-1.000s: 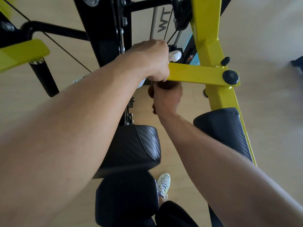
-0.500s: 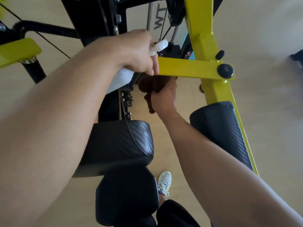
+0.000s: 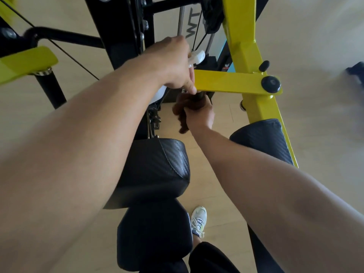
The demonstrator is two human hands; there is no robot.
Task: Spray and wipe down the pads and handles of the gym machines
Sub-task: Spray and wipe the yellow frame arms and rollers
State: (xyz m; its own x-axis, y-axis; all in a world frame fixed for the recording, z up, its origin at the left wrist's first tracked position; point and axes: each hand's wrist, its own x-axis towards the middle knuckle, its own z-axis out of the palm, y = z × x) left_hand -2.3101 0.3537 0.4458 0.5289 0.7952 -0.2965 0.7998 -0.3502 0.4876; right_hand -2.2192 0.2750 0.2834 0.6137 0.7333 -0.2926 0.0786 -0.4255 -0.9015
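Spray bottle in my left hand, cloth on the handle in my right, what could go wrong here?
1. The spray bottle nozzle sits close to the cables and weight stack, so mist may land there rather than on the handle.
2. The brown cloth hangs bunched below the right hand, so part of the handle could go unwiped.

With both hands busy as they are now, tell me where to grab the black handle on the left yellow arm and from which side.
Grip the black cylindrical handle around its middle, below the metal collar, coming from its open floor side. It hangs clear beneath the yellow arm, so fingers can wrap fully round it.
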